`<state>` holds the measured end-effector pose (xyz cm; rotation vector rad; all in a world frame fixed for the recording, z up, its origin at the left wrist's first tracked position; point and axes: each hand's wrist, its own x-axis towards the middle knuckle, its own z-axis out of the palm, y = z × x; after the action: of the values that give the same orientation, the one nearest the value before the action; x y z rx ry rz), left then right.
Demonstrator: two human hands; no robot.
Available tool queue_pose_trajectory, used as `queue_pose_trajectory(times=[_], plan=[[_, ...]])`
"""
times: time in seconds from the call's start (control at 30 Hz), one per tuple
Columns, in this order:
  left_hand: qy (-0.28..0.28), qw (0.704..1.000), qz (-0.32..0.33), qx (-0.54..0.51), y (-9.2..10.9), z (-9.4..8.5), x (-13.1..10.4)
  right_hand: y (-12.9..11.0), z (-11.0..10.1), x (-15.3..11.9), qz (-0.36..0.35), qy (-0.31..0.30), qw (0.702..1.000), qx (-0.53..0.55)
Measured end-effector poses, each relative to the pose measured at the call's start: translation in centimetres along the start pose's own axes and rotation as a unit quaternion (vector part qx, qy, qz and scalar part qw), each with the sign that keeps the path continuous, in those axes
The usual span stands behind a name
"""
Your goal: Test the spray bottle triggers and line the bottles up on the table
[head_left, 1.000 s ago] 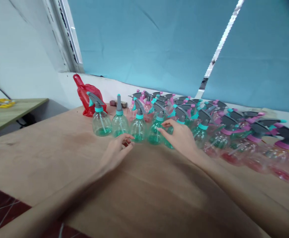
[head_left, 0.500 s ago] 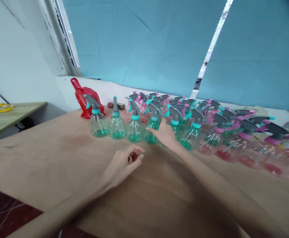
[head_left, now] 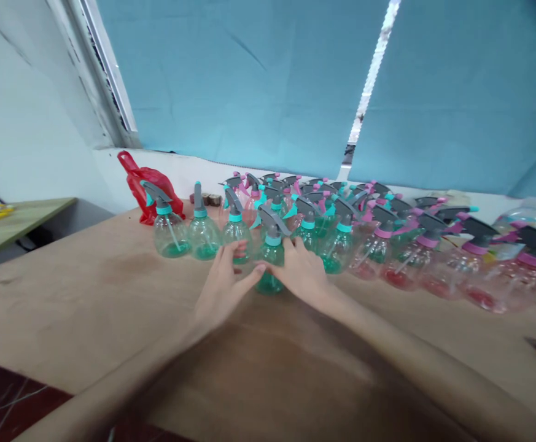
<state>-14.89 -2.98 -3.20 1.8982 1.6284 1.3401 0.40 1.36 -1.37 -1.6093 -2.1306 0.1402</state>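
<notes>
A clear green spray bottle with a grey and turquoise spray head stands in front of the bottle row. My right hand grips its right side, fingers around the body and thumb across the front. Just left of that bottle is my left hand, its fingers apart and curved, with the thumb tip close to the right thumb; it holds nothing. Three more green bottles, one of them at the left end, stand to the left. Several green and pink bottles fill the right side and back.
A red plastic bag lies at the back left of the wooden table. Small dark blocks are by the wall. A side table holds yellow items. A dark flat object is at the right edge.
My right hand has drawn one green bottle out of the row, nearer to me. My left hand has come closer to it and opened wider. The view has shifted slightly right.
</notes>
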Motion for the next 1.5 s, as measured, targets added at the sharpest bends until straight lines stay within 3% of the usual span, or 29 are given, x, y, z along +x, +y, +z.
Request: queue_pose_trajectory(times=[0.37, 0.53, 0.67, 0.8, 0.93, 1.1, 1.5], plan=[[-0.061, 0.994, 0.078, 0.057, 8.3, 5.0, 0.4, 3.9, -2.2, -7.1, -0.079, 0.089, 0.992, -0.039], [-0.102, 0.99, 0.097, -0.01, 10.3, 7.7, 0.5, 6.6, -2.6, -9.1, -0.093, 0.099, 0.991, 0.007], [-0.138, 0.981, 0.076, -0.114, 10.8, 9.6, 0.3, 9.0, -3.0, -10.5, -0.112, 0.076, 0.99, 0.042], [-0.169, 0.964, 0.065, -0.194, 10.6, 10.4, 0.5, 12.2, -3.4, -11.5, -0.144, -0.021, 0.983, 0.114], [-0.197, 0.956, 0.045, -0.212, 10.5, 10.5, 1.3, 16.4, -3.2, -11.7, -0.132, -0.114, 0.978, 0.117], [-0.22, 0.951, 0.056, -0.21, 10.8, 10.4, 2.1, 20.5, -2.4, -11.0, -0.106, -0.131, 0.982, 0.082], [-0.208, 0.963, 0.024, -0.168, 11.2, 10.3, 2.3, 21.1, -2.6, -10.8, -0.114, -0.129, 0.983, 0.066]])
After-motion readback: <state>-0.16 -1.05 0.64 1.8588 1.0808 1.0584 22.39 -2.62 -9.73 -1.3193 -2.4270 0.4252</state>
